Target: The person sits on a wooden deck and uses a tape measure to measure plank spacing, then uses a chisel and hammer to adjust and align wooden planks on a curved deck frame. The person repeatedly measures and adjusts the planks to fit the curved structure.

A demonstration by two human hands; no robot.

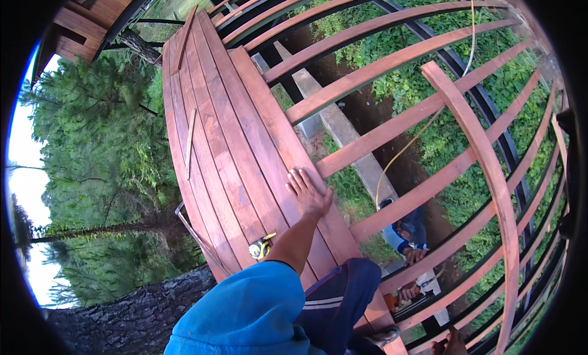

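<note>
1. Across the decking, head view: your left hand (310,194) lies palm down on the edge plank (334,234) of the reddish boards. The palm is flat, the fingers are slightly spread, and nothing is pinched.
2. Position of the edge plank relative to the grip: directly beneath the left palm, running lengthwise past both sides of the hand. Your fingertips point away from you toward the seam with the next board; whether they cross it cannot be told.
3. Your right hand (454,343) is at the lower rim, dark and partly cut off, near the joists (450,248). Its finger state, and whether it holds anything, cannot be told.
4. Left of your forearm, a yellow tape measure (262,246) rests on the boards, apart from the hand. Farther off, two narrow wood strips (190,144) lie on the decking.
5. Right of the edge plank, the joists span open gaps. A long loose board (484,150) lies across several of them, well apart from your left hand.
6. Below the joists, a co-worker's hand (415,255) shows through a gap, with an orange tool (393,303) near it, partly hidden.
</note>
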